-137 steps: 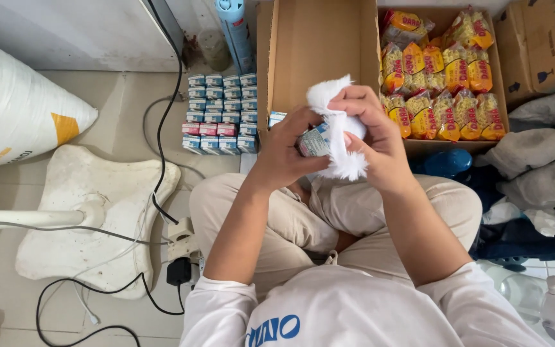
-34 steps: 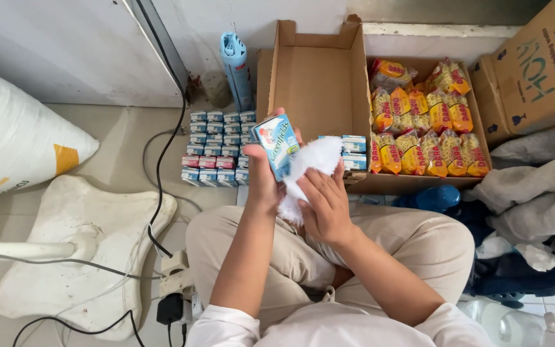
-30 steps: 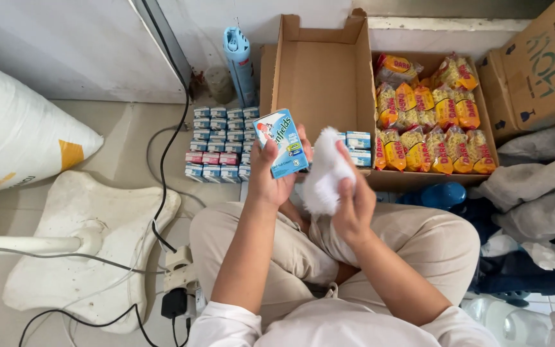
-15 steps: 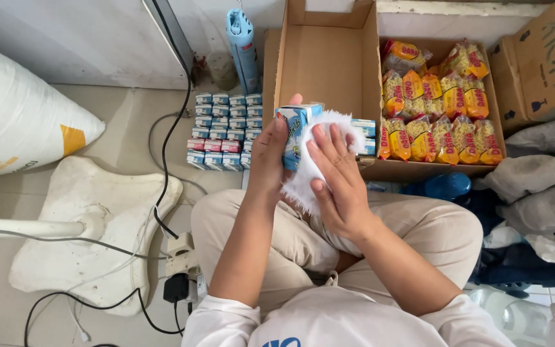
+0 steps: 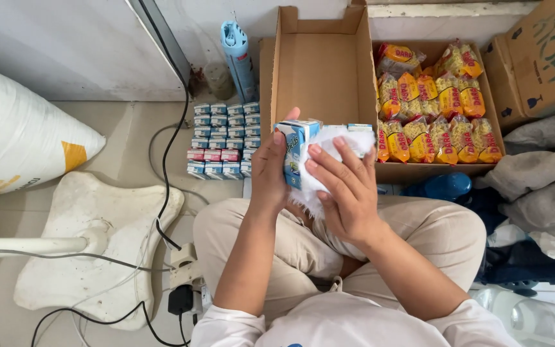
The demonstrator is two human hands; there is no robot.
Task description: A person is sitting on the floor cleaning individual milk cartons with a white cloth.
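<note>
My left hand [image 5: 270, 170] grips a small blue and white drink carton [image 5: 295, 146], held upright over my lap. My right hand [image 5: 347, 189] presses a white cloth [image 5: 338, 142] flat against the carton's side, fingers spread over it. The cloth wraps round part of the carton and hides its right face. Both hands are in front of an open cardboard box [image 5: 319, 64].
Rows of small cartons [image 5: 223, 141] stand on the floor to the left of the box. Yellow snack packets [image 5: 435, 106] fill another box at right. A white fan base [image 5: 94, 244], black cables [image 5: 168, 160], a white sack [image 5: 20, 138] and piled clothes [image 5: 541, 186] surround me.
A second ago my right hand held the cloth apart from the carton; now it presses the cloth over the carton's side. The carton has turned in my left hand.
</note>
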